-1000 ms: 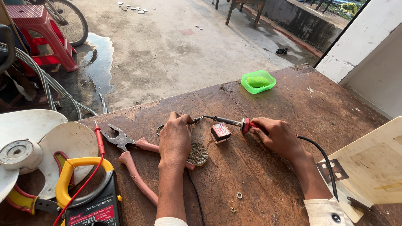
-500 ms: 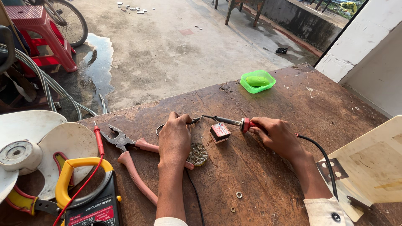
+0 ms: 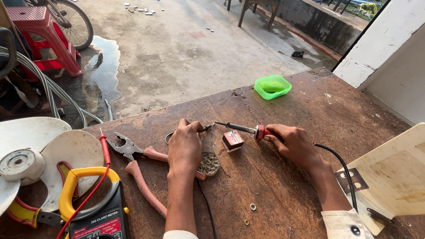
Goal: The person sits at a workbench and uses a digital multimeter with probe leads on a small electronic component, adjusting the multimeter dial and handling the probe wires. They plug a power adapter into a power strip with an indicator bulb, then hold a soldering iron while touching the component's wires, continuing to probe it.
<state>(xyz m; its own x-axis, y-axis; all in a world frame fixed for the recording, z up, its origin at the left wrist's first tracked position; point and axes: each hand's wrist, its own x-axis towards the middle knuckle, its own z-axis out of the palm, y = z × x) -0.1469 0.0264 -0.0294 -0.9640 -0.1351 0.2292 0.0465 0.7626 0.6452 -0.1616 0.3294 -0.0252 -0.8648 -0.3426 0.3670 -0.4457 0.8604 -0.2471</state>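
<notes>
My right hand [image 3: 295, 146] grips a soldering iron [image 3: 241, 128] by its red handle, the metal tip pointing left. Its tip meets a thin wire end [image 3: 206, 128] pinched between the fingers of my left hand [image 3: 185, 148]. A black cable [image 3: 204, 208] runs from under my left wrist toward me. Below the iron's shaft sits a small red and white box [image 3: 232, 140]. A round tin of dark flux or solder residue [image 3: 209, 163] lies just right of my left hand. All this rests on a worn brown wooden table [image 3: 274, 194].
Pink-handled pliers [image 3: 137, 172] lie left of my left hand. A yellow and black clamp meter [image 3: 95, 208] with a red probe [image 3: 105, 148] sits at the front left, over white fan blades [image 3: 40, 150]. A green dish [image 3: 272, 86] stands at the far edge. A cream panel [image 3: 389, 172] lies right.
</notes>
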